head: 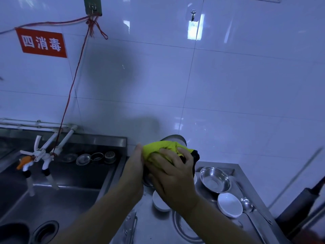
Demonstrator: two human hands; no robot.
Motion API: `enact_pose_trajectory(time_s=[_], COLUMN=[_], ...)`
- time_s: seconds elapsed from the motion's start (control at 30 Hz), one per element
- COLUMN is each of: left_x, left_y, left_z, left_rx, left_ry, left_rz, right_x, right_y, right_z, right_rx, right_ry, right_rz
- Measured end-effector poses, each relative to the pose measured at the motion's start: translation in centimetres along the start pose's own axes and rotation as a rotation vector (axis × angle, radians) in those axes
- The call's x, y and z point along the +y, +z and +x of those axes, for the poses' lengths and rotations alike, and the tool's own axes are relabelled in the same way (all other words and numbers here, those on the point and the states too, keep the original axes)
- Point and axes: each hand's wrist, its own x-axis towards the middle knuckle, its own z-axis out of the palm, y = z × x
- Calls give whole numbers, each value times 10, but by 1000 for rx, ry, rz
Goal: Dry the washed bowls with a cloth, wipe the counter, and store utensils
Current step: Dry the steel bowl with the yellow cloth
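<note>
Steel bowl [174, 139] held tilted above the counter [154, 224], likely so its sides can be rubbed. Right hand [173, 175] fingers [164, 152] grasp yellow cloth [160, 149] against it. Left hand [135, 166] braces the far side, fingers hidden; grip cannot be told. More bowls below the fingers.

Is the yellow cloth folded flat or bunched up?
Bunched up. The yellow cloth is crumpled around a steel bowl, and the right hand grips it with curled fingers.
</note>
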Motion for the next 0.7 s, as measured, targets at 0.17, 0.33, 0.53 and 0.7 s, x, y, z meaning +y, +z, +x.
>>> enact_pose_trajectory(time_s=[0.17, 0.33, 0.53, 0.7], left_x=[0, 1, 21, 21], left_y=[-2, -4, -6, -6], left_z=[0, -4, -2, 2], left_rx=[24, 178, 141, 107], left_ry=[43, 137, 162, -3], left_rz=[-12, 91, -49, -209], right_x=[6, 21, 24, 2], right_y=[2, -3, -6, -4], right_z=[14, 31, 7, -15], right_rx=[36, 64, 219, 300], right_ry=[100, 551, 875, 758], right_rz=[71, 378, 599, 382])
